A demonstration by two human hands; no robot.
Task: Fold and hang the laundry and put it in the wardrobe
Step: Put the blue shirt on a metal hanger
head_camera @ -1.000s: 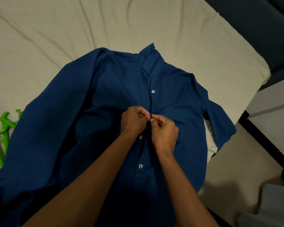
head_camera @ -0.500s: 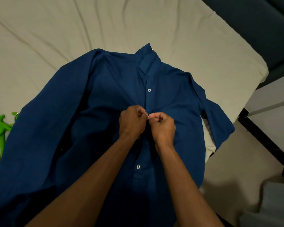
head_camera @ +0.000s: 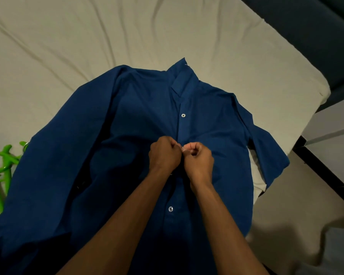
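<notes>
Hands barely shifted in the last second: left hand point(head_camera: 164, 153) and right hand point(head_camera: 199, 158) both pinched dark-blue cotton button-up shirt's point(head_camera: 127, 155) placket, buttoning likely unfinished.

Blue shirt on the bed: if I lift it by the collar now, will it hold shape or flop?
The blue shirt will probably flop: its cloth lies creased and draped over the bed. It likely feels light. The buttoned front, pinched by left hand and right hand, should stay together.
</notes>
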